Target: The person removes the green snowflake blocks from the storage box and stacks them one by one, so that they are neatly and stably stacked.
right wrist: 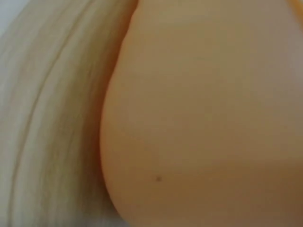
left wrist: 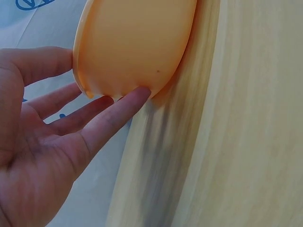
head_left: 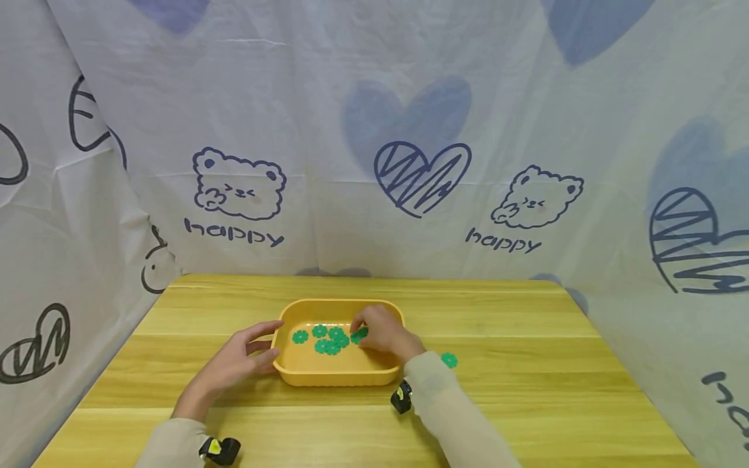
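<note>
From my end I see a yellow-orange tray [head_left: 336,378], green pieces [head_left: 300,337], a yellow wood-grained table [head_left: 509,396], cream sleeves [head_left: 453,409], and far off, pale cloth [head_left: 328,117] patterned with blue hearts.

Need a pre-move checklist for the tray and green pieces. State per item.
1. Tray upright on the table: ok, it sits flat.
2. Left hand at the tray: ok, its fingers touch the tray's left end from outside.
3. Right hand on a piece: ok, it pinches a green piece inside the tray.
4. Pinch firm: cannot tell, the right wrist view shows no fingers.
5. All green pieces inside the tray: not ok, a stray piece lies on the table to the tray's right.
6. Pieces lying apart: not ok, several overlap in a cluster near the tray's middle.
</note>
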Tool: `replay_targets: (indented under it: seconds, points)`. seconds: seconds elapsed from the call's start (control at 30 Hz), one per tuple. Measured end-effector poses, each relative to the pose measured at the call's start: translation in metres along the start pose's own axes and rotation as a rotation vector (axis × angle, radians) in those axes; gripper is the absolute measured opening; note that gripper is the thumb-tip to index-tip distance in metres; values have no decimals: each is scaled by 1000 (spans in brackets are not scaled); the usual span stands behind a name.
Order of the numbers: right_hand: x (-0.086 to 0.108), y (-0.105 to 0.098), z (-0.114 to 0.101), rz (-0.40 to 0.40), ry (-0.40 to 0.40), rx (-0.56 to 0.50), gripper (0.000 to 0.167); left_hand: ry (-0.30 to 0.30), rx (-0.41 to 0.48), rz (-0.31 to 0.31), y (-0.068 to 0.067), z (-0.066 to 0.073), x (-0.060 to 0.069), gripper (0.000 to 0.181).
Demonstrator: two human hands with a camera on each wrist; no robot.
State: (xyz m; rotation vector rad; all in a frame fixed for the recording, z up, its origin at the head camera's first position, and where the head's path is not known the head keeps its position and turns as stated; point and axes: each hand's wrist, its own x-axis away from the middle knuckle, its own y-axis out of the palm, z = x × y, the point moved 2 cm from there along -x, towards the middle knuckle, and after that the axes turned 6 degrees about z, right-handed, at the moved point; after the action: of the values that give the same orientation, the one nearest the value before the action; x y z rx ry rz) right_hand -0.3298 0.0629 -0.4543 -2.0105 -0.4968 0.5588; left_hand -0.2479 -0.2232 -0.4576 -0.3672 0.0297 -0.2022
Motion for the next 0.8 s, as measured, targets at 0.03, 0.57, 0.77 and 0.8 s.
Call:
replay_targets:
  seconds: [0.03,0.57,0.77,0.8]
  points:
    - [0,1,0,1,3,0,20,2,-8,3,0,0,0,61]
    - [0,3,0,-23,18,-11,18,17,-1,-3,0,-1,-1,62]
    - [1,0,1,-55,11,-9,19,14,1,-2,0,-2,-1,61]
    - [1,0,1,-59,6,-6,19,16,-1,-1,0,-2,-1,61]
